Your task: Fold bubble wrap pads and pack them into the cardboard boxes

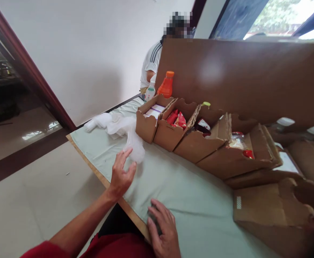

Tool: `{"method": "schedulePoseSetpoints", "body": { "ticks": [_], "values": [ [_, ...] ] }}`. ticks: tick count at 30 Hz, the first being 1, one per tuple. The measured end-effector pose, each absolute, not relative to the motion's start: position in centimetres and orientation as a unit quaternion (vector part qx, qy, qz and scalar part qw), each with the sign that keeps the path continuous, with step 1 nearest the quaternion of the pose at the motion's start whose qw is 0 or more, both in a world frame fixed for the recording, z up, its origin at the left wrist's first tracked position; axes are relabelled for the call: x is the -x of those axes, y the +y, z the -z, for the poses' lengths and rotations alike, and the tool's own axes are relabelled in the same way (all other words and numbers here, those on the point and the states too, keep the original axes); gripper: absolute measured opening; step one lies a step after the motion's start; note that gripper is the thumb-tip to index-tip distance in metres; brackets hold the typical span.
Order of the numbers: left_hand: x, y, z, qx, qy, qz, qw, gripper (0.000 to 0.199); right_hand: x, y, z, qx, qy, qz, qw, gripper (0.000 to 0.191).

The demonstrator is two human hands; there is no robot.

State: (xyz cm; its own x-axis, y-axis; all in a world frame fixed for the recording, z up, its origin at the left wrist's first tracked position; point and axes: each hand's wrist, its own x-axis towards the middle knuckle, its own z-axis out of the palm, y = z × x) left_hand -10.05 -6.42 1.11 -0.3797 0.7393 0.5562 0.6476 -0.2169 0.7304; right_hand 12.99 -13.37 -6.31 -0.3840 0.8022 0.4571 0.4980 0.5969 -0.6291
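Note:
My left hand is raised over the table edge with thumb and fingers apart. Its fingertips are at the near end of a crumpled strip of white, translucent packing material; whether they touch it I cannot tell. Beside the table's front edge, my right hand curls over a dark grey-green rounded object. Most of that object is covered by the fingers and palm, so its kind is unclear. Both hands are above the pale green tablecloth.
Cardboard bins line the table's far side, holding packets and boxes. A tall cardboard panel stands behind them. Past the first bin are an orange bottle and a clear bottle. A person in a white shirt sits beyond.

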Motion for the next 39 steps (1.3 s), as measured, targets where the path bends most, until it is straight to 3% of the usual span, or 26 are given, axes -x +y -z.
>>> {"method": "schedulePoseSetpoints", "body": {
  "ticks": [2,5,9,14,18,22,26,28,33,36,39],
  "values": [
    [8.3,-10.3,-1.4,-0.563,0.568,-0.584,0.141,0.044,-13.1,-13.2,5.2,0.449,-0.713,-0.352,0.408,0.031],
    [6.0,-13.9,-1.9,-0.568,0.490,-0.584,0.311,0.036,-13.8,-12.2,3.1,0.484,-0.473,-0.576,0.459,0.053],
    [4.3,-14.9,-2.3,-0.570,0.439,-0.553,0.421,0.027,-15.9,-10.6,1.3,0.455,-0.246,-0.668,0.535,0.064],
    [3.4,-13.7,-2.7,-0.594,0.507,-0.512,0.356,0.016,-19.5,-10.8,0.5,0.466,-0.241,-0.602,0.602,0.042],
    [2.6,-12.6,-3.5,-0.622,0.511,-0.524,0.276,0.019,-21.1,-12.2,-2.0,0.515,-0.430,-0.376,0.639,0.008],
    [2.2,-11.6,-2.8,-0.601,0.507,-0.524,0.328,0.010,-20.9,-13.8,-4.7,0.483,-0.623,-0.147,0.598,0.029],
    [2.6,-10.4,-0.8,-0.384,0.519,-0.517,0.563,0.033,-20.7,-15.4,-3.6,0.439,-0.713,-0.186,0.513,0.035],
    [2.8,-10.0,-0.3,-0.312,0.524,-0.496,0.619,0.043,-21.5,-16.4,-1.9,0.460,-0.713,-0.237,0.473,0.034],
    [2.4,-8.4,-0.7,-0.370,0.548,-0.421,0.620,0.070,-25.0,-19.6,0.6,0.526,-0.627,-0.363,0.445,0.029],
    [1.4,-6.9,-0.9,-0.432,0.536,-0.363,0.628,0.055,-26.8,-20.5,-0.4,0.532,-0.596,-0.398,0.452,0.029],
    [0.5,-6.5,-1.2,-0.490,0.550,-0.374,0.564,0.046,-28.6,-20.0,-1.9,0.542,-0.598,-0.384,0.449,0.028]
  ]
}}
